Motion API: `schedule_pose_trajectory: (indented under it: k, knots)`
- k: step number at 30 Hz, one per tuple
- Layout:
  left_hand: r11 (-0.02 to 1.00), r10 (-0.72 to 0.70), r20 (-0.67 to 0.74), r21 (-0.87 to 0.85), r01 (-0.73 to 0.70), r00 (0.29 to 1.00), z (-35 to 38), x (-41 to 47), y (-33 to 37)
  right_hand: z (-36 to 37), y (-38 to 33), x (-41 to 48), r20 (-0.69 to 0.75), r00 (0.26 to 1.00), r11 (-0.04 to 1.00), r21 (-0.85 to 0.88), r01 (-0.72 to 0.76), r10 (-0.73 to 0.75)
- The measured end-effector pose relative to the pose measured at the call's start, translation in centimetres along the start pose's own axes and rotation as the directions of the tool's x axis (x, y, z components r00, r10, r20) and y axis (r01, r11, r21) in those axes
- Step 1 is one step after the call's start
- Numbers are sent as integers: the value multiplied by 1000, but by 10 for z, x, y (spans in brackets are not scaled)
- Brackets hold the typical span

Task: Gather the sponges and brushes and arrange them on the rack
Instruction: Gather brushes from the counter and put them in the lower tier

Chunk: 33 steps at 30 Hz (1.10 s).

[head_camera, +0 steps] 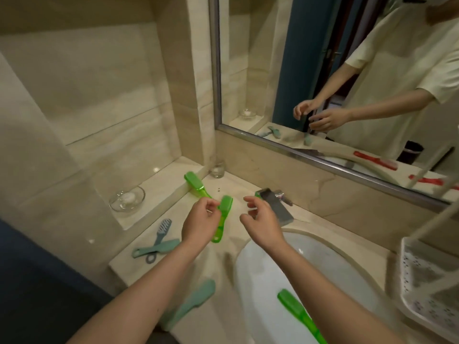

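Observation:
My left hand (pixel 201 220) holds a green brush (pixel 225 207) by its handle, just above the counter behind the sink. My right hand (pixel 260 219) hovers beside it with loosely curled fingers and holds nothing. A second green brush (pixel 195 183) leans on the ledge step. A third green brush (pixel 299 314) lies in the sink. On the left counter a teal brush (pixel 161 246) lies crossed with a grey-blue vented brush (pixel 164 228). Another teal brush (pixel 192 300) lies near the front edge. The white perforated rack (pixel 427 281) stands at the right.
The metal faucet (pixel 275 203) stands just behind my right hand, with something green partly hidden behind it. A glass bowl (pixel 127 201) and a glass cup (pixel 217 167) sit on the ledge. The white sink basin (pixel 310 269) fills the lower middle. A mirror (pixel 323 70) covers the back wall.

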<state>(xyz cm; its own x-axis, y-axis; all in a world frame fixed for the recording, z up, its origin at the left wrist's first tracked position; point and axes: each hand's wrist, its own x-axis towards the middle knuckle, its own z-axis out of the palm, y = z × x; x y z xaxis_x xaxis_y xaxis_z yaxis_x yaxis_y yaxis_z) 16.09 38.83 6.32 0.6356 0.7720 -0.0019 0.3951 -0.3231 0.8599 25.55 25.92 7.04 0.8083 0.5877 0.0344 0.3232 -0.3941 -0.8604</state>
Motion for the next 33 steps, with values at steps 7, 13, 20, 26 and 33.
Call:
schedule_pose_trajectory:
  k: [7, 13, 20, 26, 33]
  knots:
    - [990, -138, 112, -23, 141, 984, -5, 70, -52, 62, 16, 48, 89, 980, 978, -124, -167, 179]
    - [937, -325, 242, -51, 347, 914, 5, 120, -87, 105, 40, 73, 69, 930, 917, -208, -341, 362]
    - [869, -424, 331, -114, 482, 843, 22, 161, -112, 142, 62, 92, 35, 850, 793, -382, -474, 525]
    - [849, -427, 321, -180, 497, 845, 40, 188, -125, 156, 69, 101, -44, 850, 739, -472, -481, 525]
    - [871, -439, 257, -116, 478, 861, 56, 202, -133, 154, 75, 110, -61, 826, 720, -459, -521, 560]
